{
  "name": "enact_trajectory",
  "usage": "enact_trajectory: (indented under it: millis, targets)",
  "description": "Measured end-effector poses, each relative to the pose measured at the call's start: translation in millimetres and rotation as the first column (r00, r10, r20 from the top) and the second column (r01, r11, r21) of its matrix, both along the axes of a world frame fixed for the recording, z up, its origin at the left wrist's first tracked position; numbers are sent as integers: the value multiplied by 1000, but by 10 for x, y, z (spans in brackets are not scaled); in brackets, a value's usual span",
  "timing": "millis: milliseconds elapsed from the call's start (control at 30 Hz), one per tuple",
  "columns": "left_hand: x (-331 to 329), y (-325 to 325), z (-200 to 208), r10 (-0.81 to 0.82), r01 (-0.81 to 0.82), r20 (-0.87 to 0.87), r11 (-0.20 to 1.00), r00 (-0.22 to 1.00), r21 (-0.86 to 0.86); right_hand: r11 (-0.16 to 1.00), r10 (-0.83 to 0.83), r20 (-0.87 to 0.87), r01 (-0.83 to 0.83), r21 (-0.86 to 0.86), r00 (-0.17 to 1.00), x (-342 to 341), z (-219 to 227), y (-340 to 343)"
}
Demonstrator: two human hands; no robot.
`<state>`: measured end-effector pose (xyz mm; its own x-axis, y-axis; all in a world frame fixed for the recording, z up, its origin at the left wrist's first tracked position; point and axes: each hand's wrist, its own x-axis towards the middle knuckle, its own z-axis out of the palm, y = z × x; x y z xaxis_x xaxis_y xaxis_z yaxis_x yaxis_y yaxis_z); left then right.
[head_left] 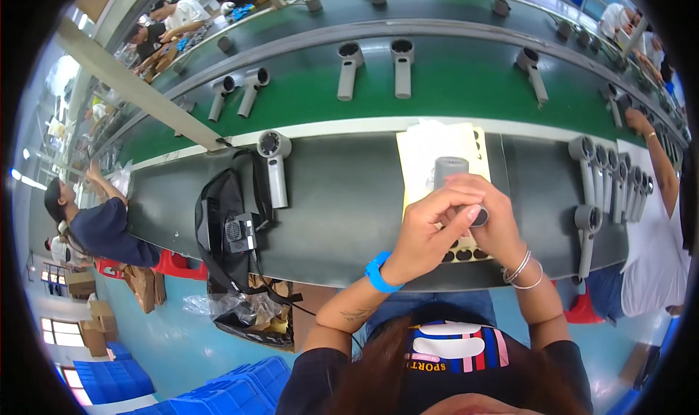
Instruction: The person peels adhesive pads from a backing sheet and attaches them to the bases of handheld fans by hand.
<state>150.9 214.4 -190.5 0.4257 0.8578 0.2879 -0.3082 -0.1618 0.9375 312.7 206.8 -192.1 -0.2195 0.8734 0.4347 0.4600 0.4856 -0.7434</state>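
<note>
A grey hair-dryer body (450, 171) stands over a pale yellow sheet (422, 153) on the dark workbench. Both of my hands are closed around its lower end. My left hand (426, 229), with a blue wristband, pinches the end from the left, fingertips on the round tip. My right hand (496, 222), wearing silver bangles, wraps it from the right. Small dark oval parts (463, 255) lie on the sheet under my hands.
Another grey dryer (275, 164) lies left on the bench (349, 211), beside a black bag with a small fan (231, 233). Several dryers stand grouped at right (611, 178); more ride the green conveyor (437, 80). People work at left and right. Blue crates (240, 386) below.
</note>
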Motion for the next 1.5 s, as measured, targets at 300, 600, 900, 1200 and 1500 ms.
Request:
enact_trajectory:
  millis: [300, 600, 900, 1200, 1500]
  targets:
    - [-662, 1941, -349, 693, -421, -395, 697, 603, 581, 933, -290, 771, -13, 361, 567, 959, -353, 2258]
    - [-1258, 3098, -883, 667, -505, -694, 713, 273, 486, 834, -546, 755, 150, 531, 363, 552, -262, 2689]
    - [-1009, 2597, -547, 601, -624, -245, 781, 761, -20, 939, -206, 289, 273, -212, 935, -916, -710, 2962]
    - [-1117, 1099, 233, 691, -700, 128, 684, 712, 205, 865, -494, 235, 499, 43, 837, 666, -164, 296]
    - [-758, 562, -67, -56, -50, -241, 911, 969, -410, 664, -722, 342, 742, 95, 602, 1231, -671, -759]
